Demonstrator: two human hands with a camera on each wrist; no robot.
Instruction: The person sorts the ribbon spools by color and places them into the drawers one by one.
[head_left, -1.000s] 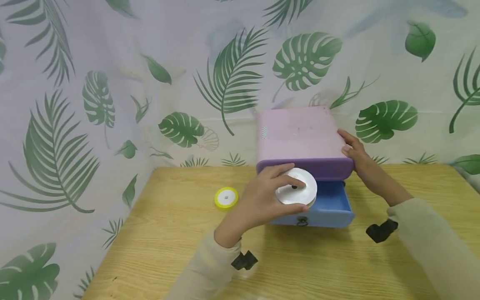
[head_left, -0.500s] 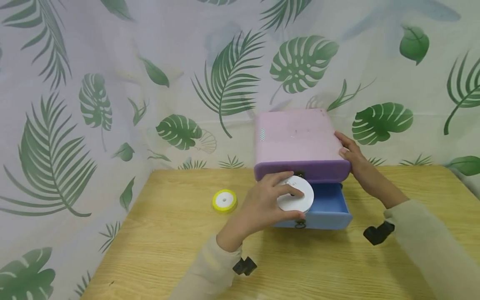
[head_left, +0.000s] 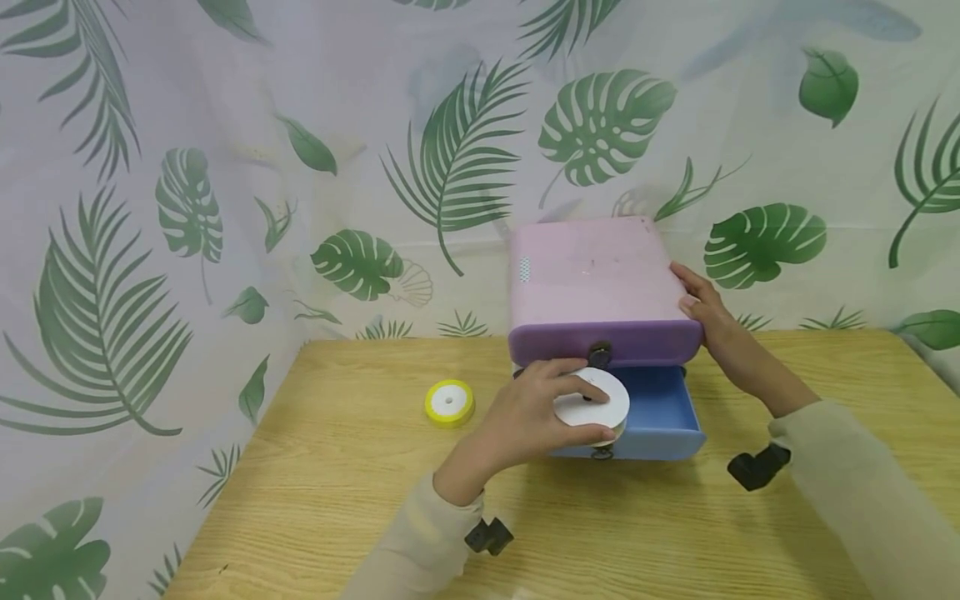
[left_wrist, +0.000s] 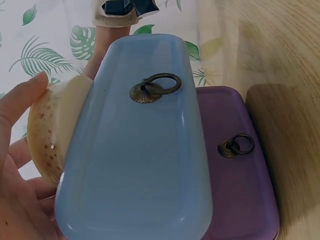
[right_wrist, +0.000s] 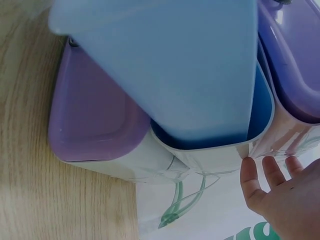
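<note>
My left hand (head_left: 528,412) grips a ribbon spool (head_left: 603,400) with a white disc face, over the front of the pulled-out blue drawer (head_left: 663,443). Its fingers spread across the disc while the thumb is at the near edge. In the left wrist view, the spool's cream ribbon (left_wrist: 50,130) shows brown spots and partly disappears behind the drawer front. My right hand (head_left: 723,333) rests against the right side of the small drawer cabinet (head_left: 592,267), which has a pink top. The right wrist view shows those fingertips (right_wrist: 248,167) at the cabinet's side wall, fairly straight.
A yellow-rimmed ribbon spool (head_left: 450,402) lies on the wooden table (head_left: 337,467), left of the cabinet. Purple drawers sit above (head_left: 558,343) and below (left_wrist: 232,185) the blue one, both pushed in. A leaf-print cloth (head_left: 300,83) hangs behind the table.
My left hand has lowered the ribbon spool toward the blue drawer, and its disc now lies flatter. The purple drawer's ring handle has come into view above it. My right hand stays on the cabinet.
</note>
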